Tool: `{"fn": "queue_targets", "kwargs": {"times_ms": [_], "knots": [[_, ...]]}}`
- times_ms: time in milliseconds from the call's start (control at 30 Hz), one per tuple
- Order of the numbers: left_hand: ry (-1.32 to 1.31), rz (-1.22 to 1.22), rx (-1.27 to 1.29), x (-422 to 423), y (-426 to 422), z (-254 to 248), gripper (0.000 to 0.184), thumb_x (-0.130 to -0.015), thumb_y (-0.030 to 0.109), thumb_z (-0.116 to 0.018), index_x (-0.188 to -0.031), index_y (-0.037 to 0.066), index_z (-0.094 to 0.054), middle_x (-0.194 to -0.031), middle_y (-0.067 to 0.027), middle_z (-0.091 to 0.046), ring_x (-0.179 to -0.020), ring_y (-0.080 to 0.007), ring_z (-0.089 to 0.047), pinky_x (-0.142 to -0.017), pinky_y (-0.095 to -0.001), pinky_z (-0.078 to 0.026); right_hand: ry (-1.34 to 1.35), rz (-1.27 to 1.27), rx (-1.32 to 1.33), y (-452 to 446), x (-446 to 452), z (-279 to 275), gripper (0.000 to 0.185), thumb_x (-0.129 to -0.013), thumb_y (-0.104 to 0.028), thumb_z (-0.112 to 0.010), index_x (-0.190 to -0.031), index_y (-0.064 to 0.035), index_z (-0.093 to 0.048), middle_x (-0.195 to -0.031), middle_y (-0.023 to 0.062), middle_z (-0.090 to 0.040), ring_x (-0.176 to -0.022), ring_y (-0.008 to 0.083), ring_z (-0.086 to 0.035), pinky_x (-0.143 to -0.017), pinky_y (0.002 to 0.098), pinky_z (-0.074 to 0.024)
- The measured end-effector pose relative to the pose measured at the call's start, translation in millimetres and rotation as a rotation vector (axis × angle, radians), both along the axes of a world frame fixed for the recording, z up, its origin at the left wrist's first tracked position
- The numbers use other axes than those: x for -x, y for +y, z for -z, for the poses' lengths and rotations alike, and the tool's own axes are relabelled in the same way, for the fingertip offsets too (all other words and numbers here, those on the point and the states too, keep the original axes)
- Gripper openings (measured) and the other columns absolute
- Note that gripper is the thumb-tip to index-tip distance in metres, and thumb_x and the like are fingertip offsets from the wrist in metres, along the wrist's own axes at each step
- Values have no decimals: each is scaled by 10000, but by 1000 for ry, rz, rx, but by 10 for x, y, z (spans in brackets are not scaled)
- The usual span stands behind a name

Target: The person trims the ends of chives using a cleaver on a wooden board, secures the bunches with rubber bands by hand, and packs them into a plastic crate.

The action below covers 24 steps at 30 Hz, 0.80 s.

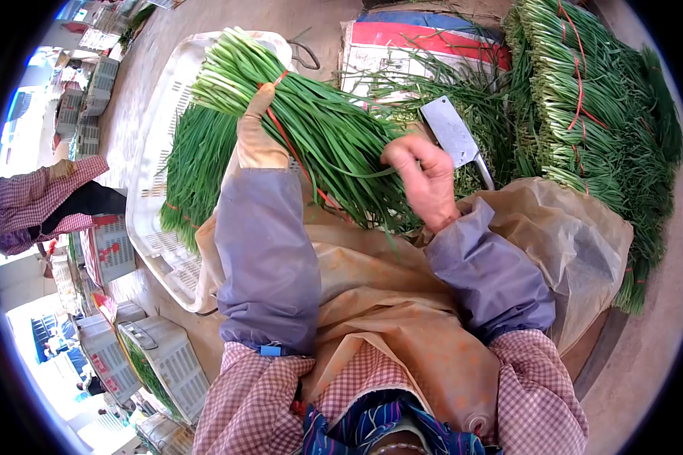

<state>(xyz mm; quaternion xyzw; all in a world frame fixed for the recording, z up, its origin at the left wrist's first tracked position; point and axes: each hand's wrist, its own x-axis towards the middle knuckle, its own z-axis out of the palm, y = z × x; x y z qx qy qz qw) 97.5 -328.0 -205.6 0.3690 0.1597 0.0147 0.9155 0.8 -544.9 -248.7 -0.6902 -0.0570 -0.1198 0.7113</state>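
My left hand, in a pale glove, is closed round a thick bunch of green Chinese chives. The white stem ends point to the upper left, and the leaves fan down to the right. A red tie circles the bunch near my thumb, its long tail hanging down across the leaves. My bare right hand is at the leafy end with fingers curled in a pinch; a single chive leaf runs into them. Just beyond it a cleaver lies on loose chive leaves.
At left, a white plastic crate holds more chives. Tied chive bundles are stacked high on the right. A red-and-white sack lies ahead under trimmings. Another person and several crates are farther left.
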Motion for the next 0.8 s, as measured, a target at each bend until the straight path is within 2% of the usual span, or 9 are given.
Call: {"fn": "queue_targets", "kwargs": {"times_ms": [100, 233, 367, 433, 567, 600, 667, 767, 800], "knots": [[-86, 37, 9, -14, 52, 67, 284, -857, 135, -667, -1107, 5, -626, -1061, -157, -691, -910, -304, -686, -848, -454, -569, 173, 185, -382, -100, -68, 143, 150, -949, -86, -562, -883, 9, -658, -815, 39, -664, -770, 121, -591, -754, 271, -479], [-236, 186, 5, -4, 62, 33, 367, -849, 137, -674, -1193, 26, -610, -1107, -141, -683, -983, -296, -671, -899, -459, -545, 150, 478, -434, -457, -261, 476, 157, -962, -101, -558, -914, 14, -654, -818, 42, -668, -760, 111, -599, -710, 269, -491], [-206, 158, -134, -51, -16, 24, 619, -739, 64, -752, -1316, 91, -530, -1215, -97, -618, -1080, -268, -625, -952, -451, -531, 99, 329, -124, -605, -278, 228, 192, -920, -92, -607, -1066, 32, -625, -910, 81, -677, -823, 172, -633, -788, 314, -519], [-263, 171, -219, -54, -90, 28, 621, -731, 50, -749, -1310, 70, -528, -1205, -102, -618, -1083, -266, -623, -951, -442, -531, -62, 201, 235, -488, -314, 308, 396, -873, -153, -661, -1208, 36, -565, -1145, 182, -623, -1040, 287, -600, -958, 378, -465], [-215, 210, -345, 30, -289, -33, 624, -720, 22, -733, -1305, 29, -514, -1186, -117, -619, -1059, -268, -631, -939, -431, -537, 34, -209, 254, 198, -172, 896, 888, -765, -251, -744, -1464, 15, -265, -1438, 260, -384, -1316, 401, -389, -1127, 408, -298], [-170, 221, -384, 52, -348, -75, 643, -700, 9, -751, -1294, 0, -505, -1162, -128, -629, -1032, -268, -641, -921, -430, -543, 76, -291, 69, 554, 61, 1457, 868, -776, -254, -742, -1472, -10, -283, -1430, 234, -416, -1317, 362, -411, -1109, 398, -327], [-134, 400, -666, -15, -444, -54, 668, -677, 4, -775, -1287, -9, -505, -1158, -139, -633, -1019, -266, -645, -913, -422, -542, 230, -627, 106, 646, 314, 1641, 782, -786, -277, -740, -1442, -53, -378, -1353, 215, -506, -1250, 339, -493, -1041, 399, -399], [-16, 649, -1277, -94, -570, 230, 781, -600, 64, -859, -1281, -43, -492, -1161, -168, -645, -1059, -271, -635, -961, -368, -493, 469, -1216, 608, 334, 311, 1837, 445, -799, -302, -701, -1179, -76, -647, -1049, 205, -668, -984, 366, -638, -861, 437, -495], [-41, 803, -1338, -157, -555, 514, 846, -571, 156, -887, -1284, -52, -482, -1145, -203, -649, -1074, -289, -632, -977, -352, -477, 541, -938, 559, 87, 362, 1919, 264, -807, -277, -665, -957, -65, -712, -921, 183, -690, -892, 361, -660, -801, 452, -518]]}}
